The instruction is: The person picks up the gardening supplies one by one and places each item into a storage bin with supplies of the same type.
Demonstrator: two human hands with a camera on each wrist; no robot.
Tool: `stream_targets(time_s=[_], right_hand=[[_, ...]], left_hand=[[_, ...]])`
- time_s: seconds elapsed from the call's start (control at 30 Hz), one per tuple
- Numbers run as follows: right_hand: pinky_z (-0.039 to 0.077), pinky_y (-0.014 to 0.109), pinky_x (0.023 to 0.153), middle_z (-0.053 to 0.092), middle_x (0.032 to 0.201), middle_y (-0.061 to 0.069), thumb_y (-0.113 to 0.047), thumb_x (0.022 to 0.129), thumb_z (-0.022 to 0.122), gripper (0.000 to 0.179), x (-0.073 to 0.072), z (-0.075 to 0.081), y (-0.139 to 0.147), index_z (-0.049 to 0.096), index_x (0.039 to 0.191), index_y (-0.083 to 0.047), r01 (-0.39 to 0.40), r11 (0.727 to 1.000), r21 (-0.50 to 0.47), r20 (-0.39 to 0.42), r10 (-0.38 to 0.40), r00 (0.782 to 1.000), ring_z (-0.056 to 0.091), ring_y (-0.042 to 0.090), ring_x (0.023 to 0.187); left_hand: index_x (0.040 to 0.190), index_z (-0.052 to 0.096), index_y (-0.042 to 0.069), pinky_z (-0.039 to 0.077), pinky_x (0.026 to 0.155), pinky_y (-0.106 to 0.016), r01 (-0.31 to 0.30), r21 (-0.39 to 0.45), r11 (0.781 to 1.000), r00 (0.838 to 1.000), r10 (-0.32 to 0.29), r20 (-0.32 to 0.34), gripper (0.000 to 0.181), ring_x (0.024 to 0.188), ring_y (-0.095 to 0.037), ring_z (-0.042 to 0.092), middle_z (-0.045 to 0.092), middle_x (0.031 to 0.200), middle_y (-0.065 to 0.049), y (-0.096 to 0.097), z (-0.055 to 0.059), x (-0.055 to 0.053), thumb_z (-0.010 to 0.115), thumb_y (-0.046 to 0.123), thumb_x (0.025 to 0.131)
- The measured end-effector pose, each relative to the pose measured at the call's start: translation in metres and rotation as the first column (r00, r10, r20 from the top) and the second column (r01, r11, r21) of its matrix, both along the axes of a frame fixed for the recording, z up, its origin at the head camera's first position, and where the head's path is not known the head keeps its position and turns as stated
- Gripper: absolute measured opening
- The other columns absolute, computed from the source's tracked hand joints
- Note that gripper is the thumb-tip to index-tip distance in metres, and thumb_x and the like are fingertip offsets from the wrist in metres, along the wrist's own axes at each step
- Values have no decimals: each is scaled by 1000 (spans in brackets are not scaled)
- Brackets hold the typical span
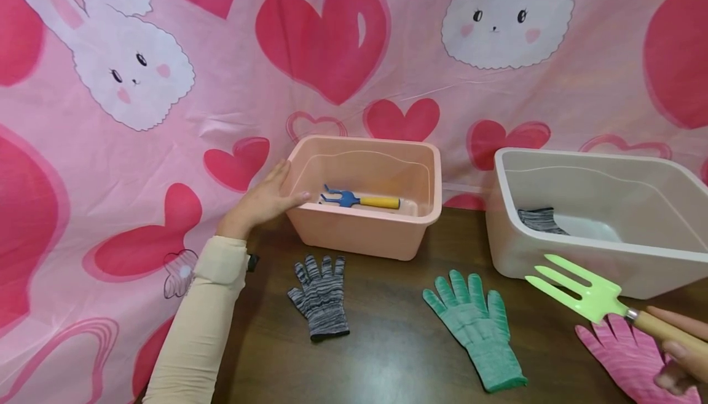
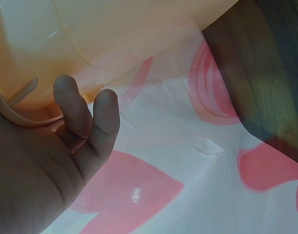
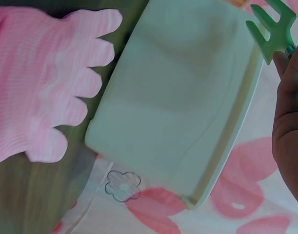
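My left hand (image 1: 262, 202) holds the left front corner of a peach plastic bin (image 1: 359, 235), its thumb over the front rim and the fingers along the left side. In that bin lies a small blue cultivator (image 1: 362, 200) with a yellow handle. At the right edge, my right hand (image 1: 683, 355) grips the wooden handle of a lime green garden fork (image 1: 594, 296). The fork's tines point left, in front of a pale grey bin (image 1: 586, 262). Below the fork and hand, a pink glove (image 1: 625, 355) lies on the table, partly covered in the head view.
A black-and-grey glove (image 1: 322, 299) and a green glove (image 1: 475, 327) lie on the dark wooden table (image 1: 381, 355). Another dark striped glove (image 1: 542, 220) is inside the grey bin. Behind the bins hangs a pink cloth (image 1: 232, 72) with hearts and rabbits.
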State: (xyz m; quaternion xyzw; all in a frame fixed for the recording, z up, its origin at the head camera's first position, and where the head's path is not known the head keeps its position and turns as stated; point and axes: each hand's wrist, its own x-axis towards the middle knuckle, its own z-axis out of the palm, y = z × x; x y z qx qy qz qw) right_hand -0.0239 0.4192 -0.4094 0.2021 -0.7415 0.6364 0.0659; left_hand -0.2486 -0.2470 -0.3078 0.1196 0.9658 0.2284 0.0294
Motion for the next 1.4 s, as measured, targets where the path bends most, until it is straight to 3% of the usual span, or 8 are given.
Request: stream_targets(time_s=[0.07,0.2,0.37,0.47,0.6,0.9,1.17,1.4], right_hand=[[46,24,37,68,60,2,30,91,30,93,0,4,-5,56,140,-44,80,992,95,-20,-78,997,64,7,48],[46,25,37,65,55,1,27,91,41,88,1,14,-20,53,143,-43,241,929,280,-111,-218,969,61,7,45],[48,26,41,67,58,3,26,92,43,70,1,29,-34,51,150,-11,239,915,326,-141,-203,969,62,9,48],[49,28,42,67,62,7,28,91,41,60,-2,38,-41,46,147,7,166,947,274,-127,-136,983,64,12,52],[50,30,46,69,66,10,28,92,40,51,-4,50,-48,42,142,18,120,960,252,-96,-99,990,65,16,56],[51,31,48,68,68,14,26,94,41,51,-7,58,-57,41,144,16,110,975,194,-36,-105,994,65,20,57],[48,32,45,66,66,16,32,91,38,50,-17,58,-62,44,139,20,0,1000,-31,-68,-2,998,64,18,56],[49,32,45,67,72,16,32,90,41,46,-23,70,-73,44,135,24,20,1000,-17,-68,-21,997,65,21,55]], left_hand=[[163,6,11,15,119,-58,0,-1,1000,1000,0,-1,106,153,-32,4,4,169,-13,0,1,0,56,69,90],[163,4,10,14,119,-59,2,-4,1000,1000,-2,5,105,153,-32,4,3,169,-13,1,2,0,55,68,91],[163,4,10,14,119,-59,0,-3,1000,1000,0,15,102,153,-33,4,2,169,-13,1,3,1,57,63,93],[163,3,10,14,119,-59,-1,-7,1000,1000,1,11,103,153,-33,4,3,169,-13,0,2,1,57,62,93],[163,3,10,14,119,-59,5,-11,1000,1000,-5,7,104,153,-33,4,3,169,-14,0,2,0,55,65,92],[163,5,9,14,119,-57,8,-9,1000,1000,-8,3,103,153,-33,4,3,169,-13,0,1,1,56,64,92],[163,5,8,15,119,-57,13,-12,1000,1000,-13,-5,104,153,-33,5,5,168,-15,0,1,0,56,65,92],[163,4,9,14,119,-58,10,-4,1000,1000,-10,1,103,153,-34,5,3,169,-14,0,0,0,56,64,93]])
